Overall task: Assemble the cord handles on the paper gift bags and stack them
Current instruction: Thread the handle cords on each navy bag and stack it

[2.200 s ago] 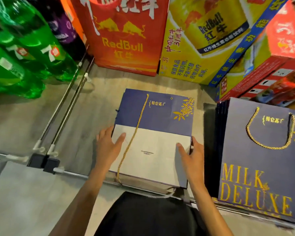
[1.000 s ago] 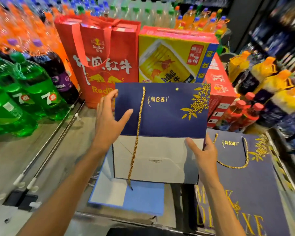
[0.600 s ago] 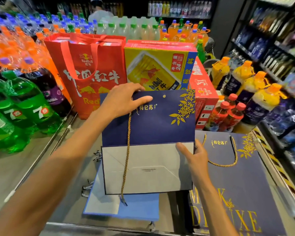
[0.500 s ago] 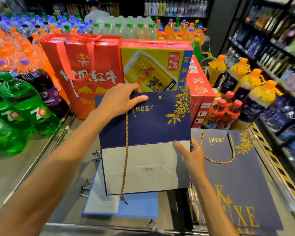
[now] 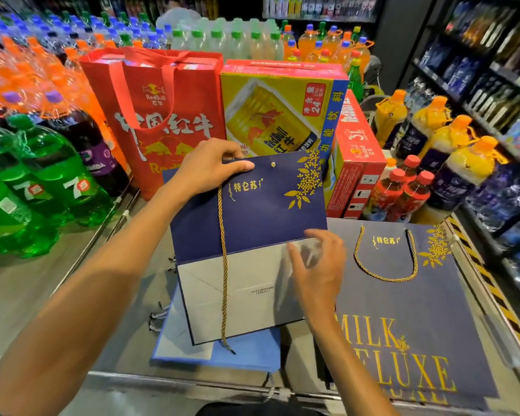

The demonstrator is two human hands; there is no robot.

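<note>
The left hand (image 5: 210, 169) held the folded navy gift bag (image 5: 252, 217) upright above the desk (image 5: 18, 283). Its grip pinched the top edge at the left hole, with the thumb on the front. From that hole 1 gold cord (image 5: 223, 265) hung straight down the front, its free end dangling past the bag's near edge. The right hole (image 5: 273, 164) stood empty. The right hand (image 5: 315, 265) hovered at the bag's right side, blurred, its grip loose and wide, with nothing visibly in it (whether a fingertip touched the paper could not be told).

This bag looked about half done: 1 end of the cord was seated, and the other had yet to be threaded through the right hole and secured. To the right a finished bag (image 5: 403, 310) lay flat on a dark stack, its cord looped through 2 holes. Beneath the held bag, nearer, lay paler blue flat bags (image 5: 246, 351), seemingly without handles. How many were left could not be counted.
</note>
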